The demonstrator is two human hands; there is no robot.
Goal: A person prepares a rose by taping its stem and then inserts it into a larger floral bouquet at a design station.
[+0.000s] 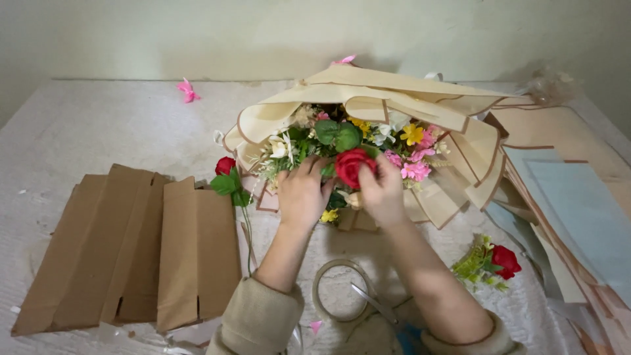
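Both hands (342, 190) forward, fingers seemingly curled.

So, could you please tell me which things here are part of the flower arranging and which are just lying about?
In use:
left hand
right hand
red rose
bouquet
cream wrapping

Lying about:
flat cardboard
tape roll
scissors
spare rose stem
small sprig
paper sheets
pink petal

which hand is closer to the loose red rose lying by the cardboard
Left. The left hand is at the bouquet, just right of that rose; the right hand sits farther right, beyond the left hand.
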